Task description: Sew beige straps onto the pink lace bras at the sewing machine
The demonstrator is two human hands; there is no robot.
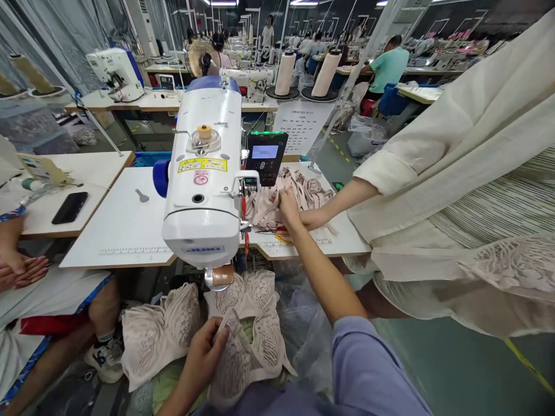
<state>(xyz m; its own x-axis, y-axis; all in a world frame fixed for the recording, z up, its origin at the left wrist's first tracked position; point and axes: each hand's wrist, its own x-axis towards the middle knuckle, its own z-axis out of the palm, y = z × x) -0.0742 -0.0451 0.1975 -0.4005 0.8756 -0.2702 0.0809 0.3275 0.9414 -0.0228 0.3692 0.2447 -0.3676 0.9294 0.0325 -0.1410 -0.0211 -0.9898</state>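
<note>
My left hand [207, 348] rests in my lap, fingers pinched on a pale pink lace garment piece [247, 329] that lies below the white sewing machine [203, 179]. My right hand [288, 209] reaches forward to the table, fingers closed on a pile of beige straps and lace pieces [303, 190] to the right of the machine's needle area. A co-worker in a cream top stands at the right, and that person's hand [313, 218] touches the same pile just beside mine.
The white table [125, 225] carries the machine and its control panel [264, 157]. A seated person's arms and legs [26, 271] fill the left edge. A black phone [70, 207] lies on the neighbouring table. More sewing stations and thread cones stand behind.
</note>
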